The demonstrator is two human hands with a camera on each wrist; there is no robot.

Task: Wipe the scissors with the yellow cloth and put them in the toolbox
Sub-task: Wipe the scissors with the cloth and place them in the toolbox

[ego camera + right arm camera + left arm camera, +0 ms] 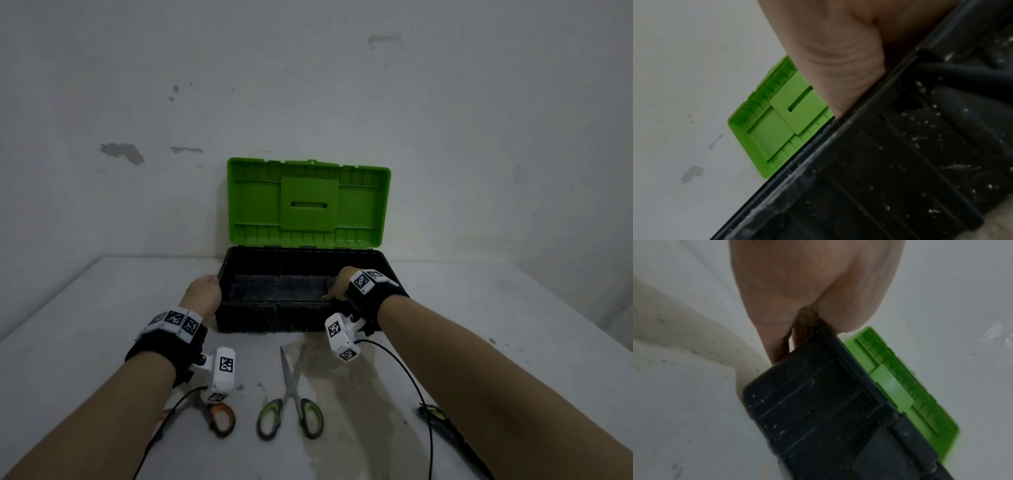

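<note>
Your left hand (202,293) grips the black toolbox (301,317) by its left rim, fingers curled round it. The green-handled scissors (291,397) lie unwiped on the table in front. Your right hand (342,282) clamps the front-right rim. You're positioning the box; no yellow cloth shows, so find it next.

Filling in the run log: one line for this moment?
left hand: grips toolbox left rim | right hand: grips right rim | lid: open | scissors: on table

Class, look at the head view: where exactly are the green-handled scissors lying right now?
The green-handled scissors lie open on the table, centre foreground, just in front of the toolbox, between the forearms, right of the orange-handled scissors.
</note>
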